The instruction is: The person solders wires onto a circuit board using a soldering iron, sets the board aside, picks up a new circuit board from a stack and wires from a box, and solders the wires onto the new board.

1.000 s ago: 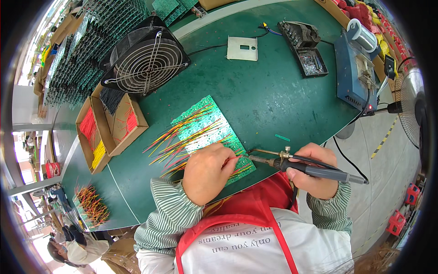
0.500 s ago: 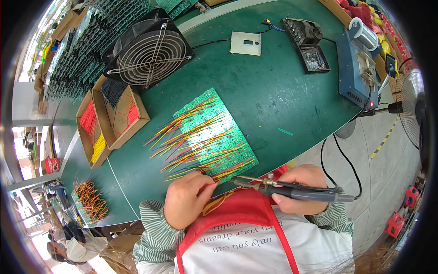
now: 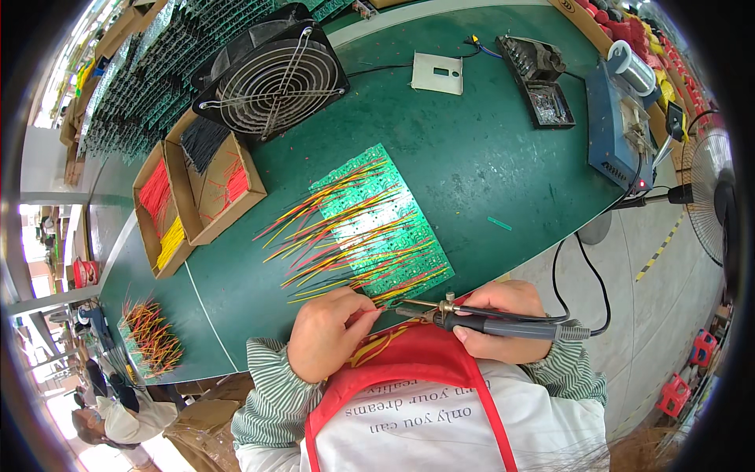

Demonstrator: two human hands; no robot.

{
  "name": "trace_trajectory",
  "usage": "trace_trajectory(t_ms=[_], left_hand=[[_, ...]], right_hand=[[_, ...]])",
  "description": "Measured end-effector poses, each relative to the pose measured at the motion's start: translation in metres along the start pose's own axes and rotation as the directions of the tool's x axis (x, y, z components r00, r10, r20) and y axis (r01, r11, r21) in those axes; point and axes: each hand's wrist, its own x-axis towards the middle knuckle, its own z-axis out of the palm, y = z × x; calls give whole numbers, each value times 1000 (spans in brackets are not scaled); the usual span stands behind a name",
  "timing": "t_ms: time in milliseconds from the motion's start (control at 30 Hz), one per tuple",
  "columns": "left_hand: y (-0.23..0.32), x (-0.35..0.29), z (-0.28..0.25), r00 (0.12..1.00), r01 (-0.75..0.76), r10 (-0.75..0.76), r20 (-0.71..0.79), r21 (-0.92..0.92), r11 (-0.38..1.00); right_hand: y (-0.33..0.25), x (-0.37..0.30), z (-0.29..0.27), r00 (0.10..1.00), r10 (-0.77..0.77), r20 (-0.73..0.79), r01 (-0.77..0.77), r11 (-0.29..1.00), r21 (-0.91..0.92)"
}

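Note:
On the green table lies a green circuit board panel (image 3: pixel 409 236), with rows of red, yellow and black wires (image 3: pixel 322 244) sticking out over its left side. My left hand (image 3: pixel 329 330) is closed in a pinch at the panel's near corner, holding a thin wire whose small red end shows at the fingertips. My right hand (image 3: pixel 503 315) grips a grey soldering iron (image 3: pixel 503 325) with a thin metal feed tube fixed along it. The iron's tip points left and sits close to the left fingertips, by the panel's near edge. Whether it touches the board cannot be made out.
Cardboard trays (image 3: pixel 206 228) of cut wires stand left, beside a black caged fan (image 3: pixel 275 79). A wired board (image 3: pixel 153 338) lies at the far left. On the right are a tip-cleaning stand (image 3: pixel 543 86) and a blue solder feeder (image 3: pixel 617 126); its cable loops beside the table.
My right hand has brought the soldering iron left, its tip nearer the left fingertips. My left hand keeps its pinch beside the panel. The whole view has shifted slightly.

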Motion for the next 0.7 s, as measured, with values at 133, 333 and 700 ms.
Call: trace_trajectory(t_ms=[133,333,700], left_hand=[[1,1,-1,1000,-10,10,7,6,1000],[4,3,-2,1000,-6,6,12,13,1000],[23,0,2,962,-142,177,-209,173,975]], right_hand=[[-1,2,0,1000,9,12,-9,1000,5],[-1,2,-2,999,-35,-20,36,999,13],[-6,-9,-18,998,-38,-41,36,999,-32]])
